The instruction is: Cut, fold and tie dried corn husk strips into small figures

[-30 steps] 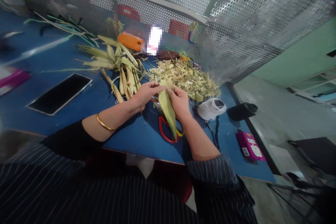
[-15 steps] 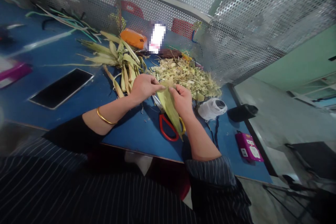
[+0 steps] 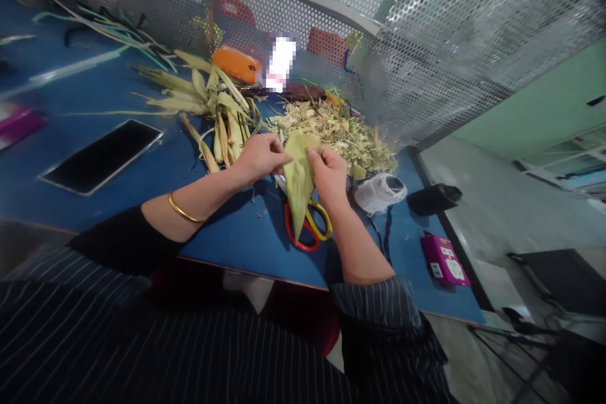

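Observation:
A green corn husk (image 3: 299,180) hangs point-down between my hands, spread fairly wide. My left hand (image 3: 262,156) pinches its upper left edge, and my right hand (image 3: 328,173) grips its upper right edge between thumb and fingers. Beneath the husk lie scissors with one red and one yellow handle (image 3: 322,221), their blades partly hidden. Behind my hands is a heap of shredded husk (image 3: 331,129). More whole husks (image 3: 203,98) lie in a bundle beyond my left hand. A spool of white thread (image 3: 380,193) stands just right of my right hand.
The blue table (image 3: 227,233) also holds a black phone (image 3: 103,156) at left, a lit phone (image 3: 281,63) and an orange packet (image 3: 237,65) at back, a black roll (image 3: 434,199) and a purple packet (image 3: 445,259) at right. A perforated metal screen (image 3: 303,6) borders the back.
The husk has turned to show more of its broad face and its tip has swung left, uncovering more of the yellow handle. Both hands still hold it. The view has shifted slightly.

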Demonstrator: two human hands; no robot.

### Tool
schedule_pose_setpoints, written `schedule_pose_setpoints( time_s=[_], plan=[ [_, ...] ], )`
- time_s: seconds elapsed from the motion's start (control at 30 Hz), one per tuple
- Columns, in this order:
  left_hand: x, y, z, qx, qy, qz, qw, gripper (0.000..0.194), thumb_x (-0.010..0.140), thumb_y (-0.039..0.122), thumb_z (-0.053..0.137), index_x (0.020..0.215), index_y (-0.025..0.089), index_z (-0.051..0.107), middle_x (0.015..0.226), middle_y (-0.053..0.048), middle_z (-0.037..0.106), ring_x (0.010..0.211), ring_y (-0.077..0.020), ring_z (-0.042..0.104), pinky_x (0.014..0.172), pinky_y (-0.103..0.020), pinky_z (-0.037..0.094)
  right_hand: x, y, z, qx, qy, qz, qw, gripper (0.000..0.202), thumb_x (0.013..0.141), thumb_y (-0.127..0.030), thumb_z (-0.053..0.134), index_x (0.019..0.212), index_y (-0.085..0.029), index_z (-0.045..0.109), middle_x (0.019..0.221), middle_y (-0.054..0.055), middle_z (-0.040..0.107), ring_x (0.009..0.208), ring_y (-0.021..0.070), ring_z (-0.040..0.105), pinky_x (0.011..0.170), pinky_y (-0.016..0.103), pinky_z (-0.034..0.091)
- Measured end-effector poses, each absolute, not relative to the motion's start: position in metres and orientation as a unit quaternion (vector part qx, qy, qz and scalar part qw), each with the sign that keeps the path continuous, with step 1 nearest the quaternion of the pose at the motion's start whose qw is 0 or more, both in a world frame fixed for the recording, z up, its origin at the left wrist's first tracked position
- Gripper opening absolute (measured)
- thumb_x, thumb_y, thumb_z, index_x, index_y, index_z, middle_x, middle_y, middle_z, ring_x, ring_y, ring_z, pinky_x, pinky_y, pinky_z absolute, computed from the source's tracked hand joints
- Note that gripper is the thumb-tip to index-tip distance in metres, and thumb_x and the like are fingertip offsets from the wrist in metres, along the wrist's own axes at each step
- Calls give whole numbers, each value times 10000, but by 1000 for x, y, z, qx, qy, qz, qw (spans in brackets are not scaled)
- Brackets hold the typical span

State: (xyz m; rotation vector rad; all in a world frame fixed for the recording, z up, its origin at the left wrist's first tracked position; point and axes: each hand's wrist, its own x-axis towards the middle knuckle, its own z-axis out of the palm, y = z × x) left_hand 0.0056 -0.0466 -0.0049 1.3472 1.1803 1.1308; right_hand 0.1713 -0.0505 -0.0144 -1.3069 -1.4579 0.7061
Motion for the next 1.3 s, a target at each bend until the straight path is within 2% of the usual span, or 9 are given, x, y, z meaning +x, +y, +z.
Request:
schedule_pose_setpoints(
  time_s=[0.07, 0.13, 0.23, 0.3, 0.43, 0.53, 0.8, 1.07, 1.3],
  plan=[
    [6, -46, -5, 556, 481, 481, 477, 280, 659, 249, 783, 645, 184, 511, 496, 9, 569, 462, -131, 579, 489, -270, 471, 171, -50, -16, -537, -601, 301, 510, 263, 834, -400, 550, 671, -202, 494, 608, -43, 419, 582, 105, 364, 530, 244, 293],
    [8, -49, -4, 532, 451, 467, 544, 276, 657, 284, 791, 691, 174, 541, 580, 1, 606, 525, -128, 600, 520, -270, 502, 171, -50, -15, -544, -595, 272, 525, 261, 836, -380, 543, 657, -201, 483, 605, -48, 405, 583, 102, 352, 541, 243, 299],
    [14, -59, -5, 509, 392, 367, 673, 306, 609, 293, 823, 793, 140, 633, 755, -48, 687, 667, -148, 654, 600, -275, 545, 171, -51, -12, -567, -590, 198, 540, 289, 834, -334, 539, 603, -202, 427, 581, -61, 341, 573, 95, 304, 542, 246, 278],
    [18, -66, -6, 509, 384, 297, 711, 292, 610, 282, 812, 808, 119, 674, 779, -74, 710, 666, -152, 661, 595, -265, 540, 171, -52, -9, -579, -591, 169, 536, 318, 837, -312, 533, 582, -207, 374, 566, -68, 302, 562, 91, 279, 535, 252, 253],
    [20, -69, -7, 559, 435, 277, 649, 202, 643, 299, 777, 693, 133, 673, 622, -38, 665, 460, -90, 537, 424, -217, 404, 173, -54, -4, -590, -603, 109, 526, 373, 845, -282, 535, 572, -214, 290, 554, -73, 266, 549, 86, 263, 541, 266, 213],
    [20, -67, -8, 604, 458, 295, 582, 198, 656, 319, 769, 647, 147, 673, 537, -17, 611, 410, -68, 463, 409, -213, 344, 175, -54, -2, -596, -604, 84, 522, 372, 855, -273, 532, 579, -215, 290, 551, -75, 269, 547, 88, 267, 549, 270, 210],
    [22, -76, -9, 568, 382, 165, 710, 216, 610, 322, 792, 723, 149, 730, 725, -74, 716, 588, -122, 608, 627, -282, 502, 182, -51, 1, -602, -595, 52, 530, 362, 872, -267, 519, 588, -218, 300, 560, -72, 297, 567, 97, 280, 578, 277, 218],
    [15, -73, -8, 632, 343, 144, 680, 192, 660, 366, 766, 724, 186, 749, 749, -72, 733, 627, -146, 653, 494, -231, 456, 203, -36, 1, -627, -536, -7, 565, 351, 883, -278, 504, 596, -220, 311, 580, -71, 330, 578, 98, 304, 598, 271, 247],
    [8, -63, -8, 588, 347, 156, 714, 225, 689, 336, 755, 799, 141, 767, 800, -107, 754, 670, -152, 704, 606, -233, 547, 215, -31, 2, -628, -503, -22, 594, 321, 908, -324, 476, 627, -216, 363, 617, -65, 373, 632, 109, 371, 662, 275, 329]
  ],
)
